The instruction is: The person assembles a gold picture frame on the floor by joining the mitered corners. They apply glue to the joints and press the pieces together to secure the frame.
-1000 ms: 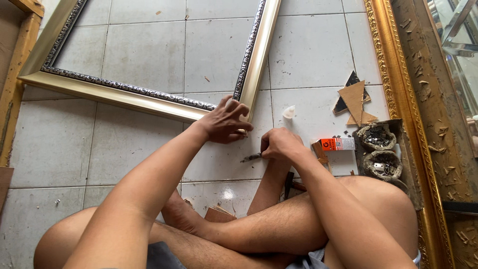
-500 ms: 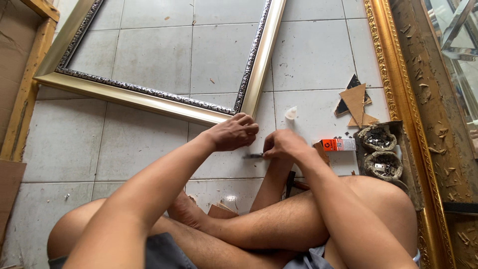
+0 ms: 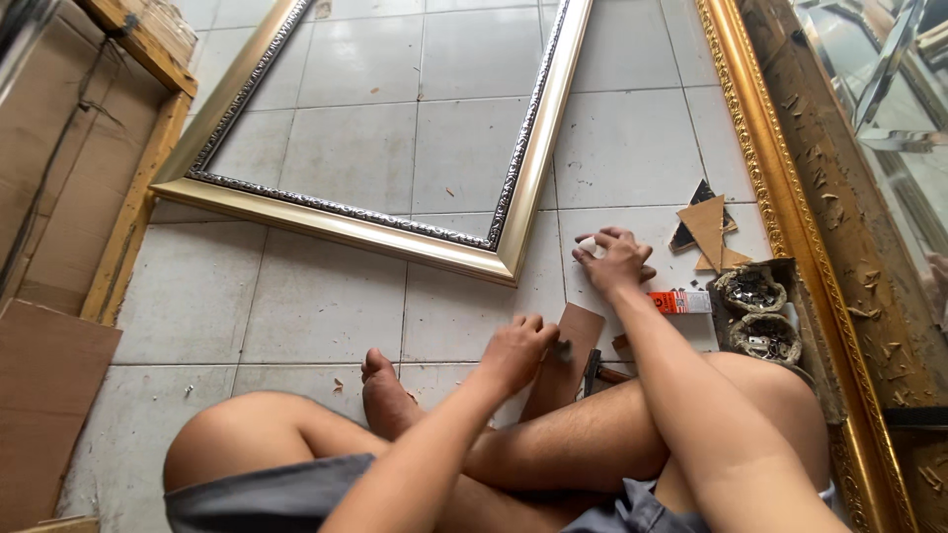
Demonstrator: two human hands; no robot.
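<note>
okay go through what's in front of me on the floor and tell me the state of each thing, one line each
left hand: closed on the top edge of the brown board piece
right hand: fingers curled over a small white thing on the tile
brown board piece: tilted, leaning by the leg
gold picture frame: flat on the tiles, corner joined
small orange box: lying on its side
two round tins: open, holding small metal bits
cardboard triangles: loose, overlapping

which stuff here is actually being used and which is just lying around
In use:
left hand on brown card piece
right hand on small white object

Lying about:
gilt frame
card triangles
orange tube
two bowls of hardware
</note>
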